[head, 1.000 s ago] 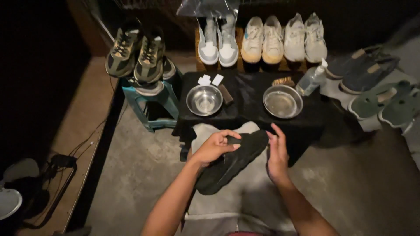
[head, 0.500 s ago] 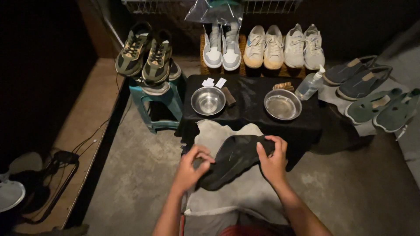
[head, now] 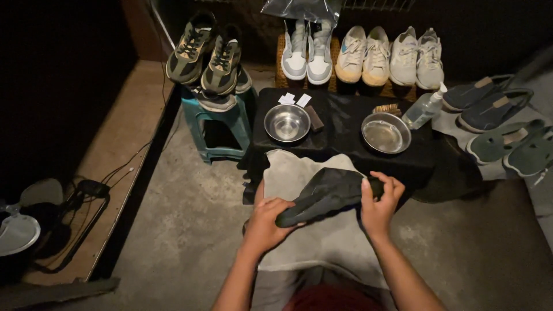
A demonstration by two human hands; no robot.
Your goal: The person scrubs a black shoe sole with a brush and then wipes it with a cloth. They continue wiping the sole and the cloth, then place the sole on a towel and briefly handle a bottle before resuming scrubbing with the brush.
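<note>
Since half a second ago the black shoe (head: 325, 194) has been turning flatter across the lap, and both hands have been sliding toward its two ends. The left hand (head: 266, 223) is now wrapping the near, lower end, its fingers (head: 282, 208) curling closed over the dark sole edge. The right hand (head: 380, 201) is gripping the far, upper end, its fingers (head: 387, 183) bending over the top of the shoe and pressing it from the outside. The shoe is lying tilted between the two sets of fingers, held just above a pale grey cloth (head: 314, 242) that is spreading under both hands and across the knees.

Just beyond the fingers a low surface draped in black fabric (head: 340, 124) is carrying two steel bowls: one (head: 287, 122) ahead of the left fingers, the other (head: 386, 132) ahead of the right fingers. A small dark block (head: 314, 118) is resting beside the first bowl, and a clear spray bottle (head: 424, 109) is lying past the second. A brown brush (head: 387, 108) is sitting behind that bowl.

Farther out, left of the fingers, a teal stool (head: 222, 124) is bearing olive sneakers (head: 207, 55). Straight ahead, white and grey high-tops (head: 307, 55) and two pairs of pale sneakers (head: 391, 56) are lining the back. To the right, dark slip-on shoes (head: 495, 124) are lying on the floor.
</note>
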